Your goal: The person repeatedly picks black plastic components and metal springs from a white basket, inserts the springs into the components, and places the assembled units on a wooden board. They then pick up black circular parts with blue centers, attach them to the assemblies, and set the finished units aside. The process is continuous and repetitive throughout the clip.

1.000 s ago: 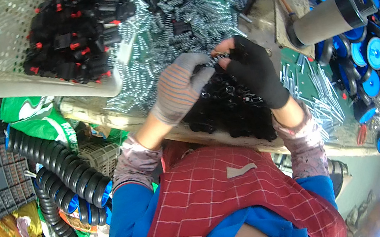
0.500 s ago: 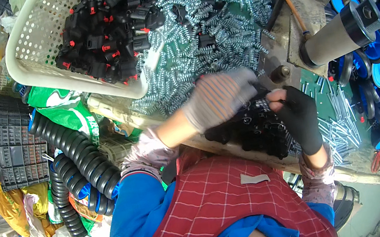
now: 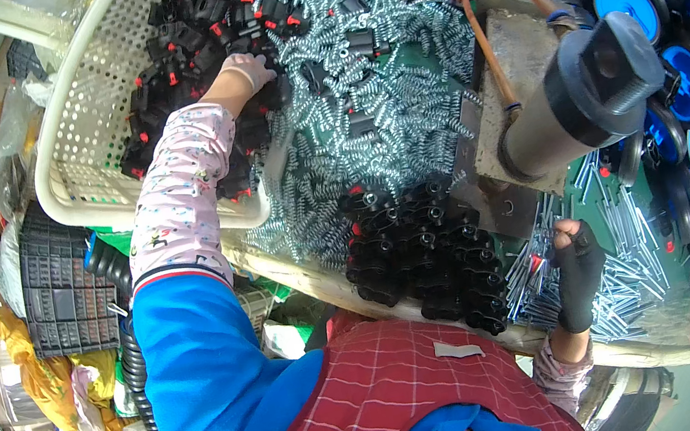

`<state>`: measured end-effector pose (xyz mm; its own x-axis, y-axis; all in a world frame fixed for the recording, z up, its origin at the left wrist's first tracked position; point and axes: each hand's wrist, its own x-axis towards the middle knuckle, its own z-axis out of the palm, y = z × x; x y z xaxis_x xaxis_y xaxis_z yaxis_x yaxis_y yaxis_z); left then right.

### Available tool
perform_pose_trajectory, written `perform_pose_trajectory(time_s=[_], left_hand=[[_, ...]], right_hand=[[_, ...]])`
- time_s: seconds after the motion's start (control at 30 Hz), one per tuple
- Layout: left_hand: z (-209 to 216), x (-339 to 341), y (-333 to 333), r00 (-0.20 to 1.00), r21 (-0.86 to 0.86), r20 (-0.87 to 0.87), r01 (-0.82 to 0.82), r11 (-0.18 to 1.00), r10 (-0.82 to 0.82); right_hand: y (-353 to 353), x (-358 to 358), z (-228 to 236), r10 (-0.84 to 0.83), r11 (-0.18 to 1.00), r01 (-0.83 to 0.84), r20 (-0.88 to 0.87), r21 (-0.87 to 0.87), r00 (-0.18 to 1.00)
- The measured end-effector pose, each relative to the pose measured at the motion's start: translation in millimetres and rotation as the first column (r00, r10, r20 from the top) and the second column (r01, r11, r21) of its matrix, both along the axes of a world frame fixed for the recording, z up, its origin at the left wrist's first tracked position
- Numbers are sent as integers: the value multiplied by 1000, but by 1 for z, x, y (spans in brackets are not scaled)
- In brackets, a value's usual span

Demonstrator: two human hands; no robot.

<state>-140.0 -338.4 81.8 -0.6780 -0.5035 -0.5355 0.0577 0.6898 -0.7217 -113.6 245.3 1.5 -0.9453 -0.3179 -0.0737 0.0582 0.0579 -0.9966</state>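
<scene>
My left hand, in a pale glove, reaches into the white perforated basket. Its fingers curl down among loose black plastic parts with red tabs; the fingertips are hidden, so whether one is gripped does not show. Over the metal pins at the right is my right hand, in a black fingerless glove, with its fingers bent in and thumb close to them. What it holds, if anything, cannot be made out. Between the hands, black plastic parts stand packed together at the table's near edge.
A wide heap of coiled springs covers the middle of the table. Right of it stands a metal fixture with a thick cylinder and an orange hose. Blue-centred black wheels pile up along the right; dark plastic crates stand at left.
My left hand has moved from beside the fixture, far left into the basket. My right hand has drawn back nearer and right, over the pins. The packed black parts are now uncovered.
</scene>
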Motion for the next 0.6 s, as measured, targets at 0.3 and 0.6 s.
perform_pose_trajectory(time_s=[0.3,0.6], left_hand=[[15,30,-10,929,137,61,355,925,-365],[44,47,-10,996,46,-61,-56,997,58]], right_hand=[[-3,5,2,95,994,-91,60,-57,994],[-4,6,-4,89,996,-88,-36,26,995]])
